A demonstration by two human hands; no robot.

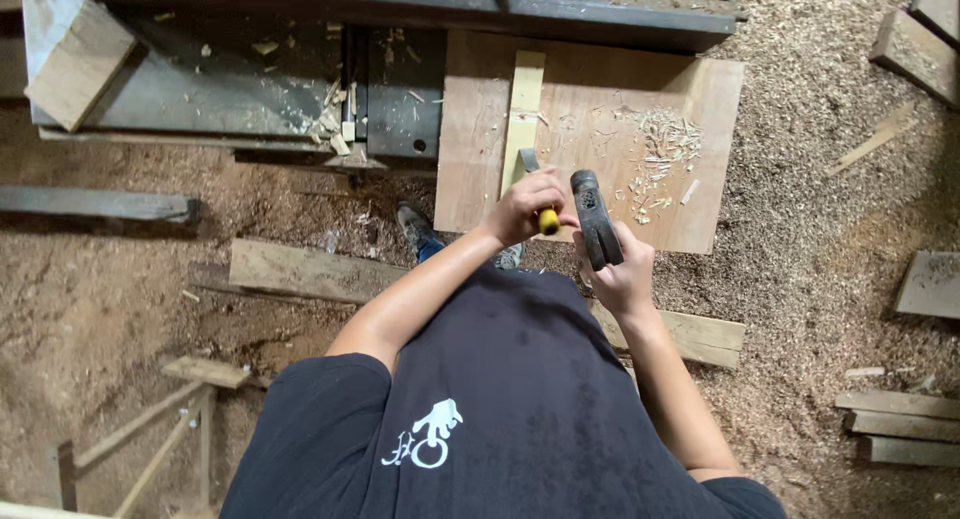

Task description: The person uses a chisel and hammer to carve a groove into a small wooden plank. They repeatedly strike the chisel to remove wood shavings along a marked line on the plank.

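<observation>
Fingers of the left hand (522, 207) are wrapped closed around a yellow-handled steel chisel (547, 219), its blade set against a pale narrow wooden strip (522, 109) lying on a flat brown plywood board (610, 129). Fingers of the right hand (622, 274) are clenched on a dark metal-headed hammer (594, 217), held just beside the chisel's butt. For a clean cut, the chisel would best be kept steady and struck squarely. Pale wood chips (665, 149) are scattered on the board; sawdust (820, 179) covers the floor. A grey shoe (415, 229) stands close below the board's edge, near the work.
</observation>
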